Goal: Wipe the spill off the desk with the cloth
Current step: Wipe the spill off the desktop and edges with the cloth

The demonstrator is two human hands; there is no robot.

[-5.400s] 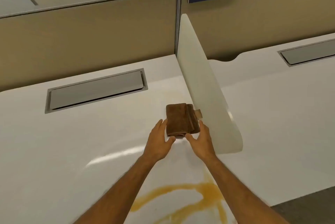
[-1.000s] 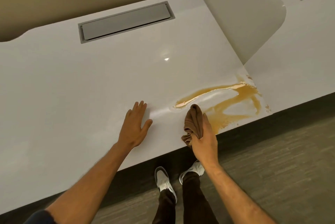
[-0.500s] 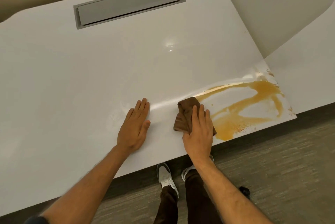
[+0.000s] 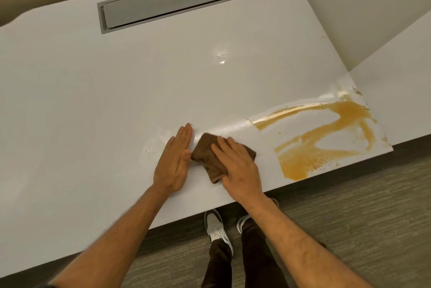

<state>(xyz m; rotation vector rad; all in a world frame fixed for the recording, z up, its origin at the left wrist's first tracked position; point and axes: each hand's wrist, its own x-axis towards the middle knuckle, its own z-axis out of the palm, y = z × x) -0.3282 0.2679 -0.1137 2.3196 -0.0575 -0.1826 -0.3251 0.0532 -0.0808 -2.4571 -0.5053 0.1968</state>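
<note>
A brown cloth lies bunched on the white desk near its front edge. My right hand presses flat on top of the cloth with straight fingers. My left hand rests flat on the desk right beside the cloth's left side, its thumb touching it. An orange-brown spill streaks the desk's front right corner, a short way right of the cloth. The strip of desk between cloth and spill looks wiped.
A grey cable hatch is set into the desk at the back. A white divider panel rises at the right, with a neighbouring desk beyond it. My legs and shoes stand on grey carpet below the front edge.
My right hand has slid the cloth leftward, away from the spill and up against my left hand. The left end of the spill is gone. My left hand has stayed flat.
</note>
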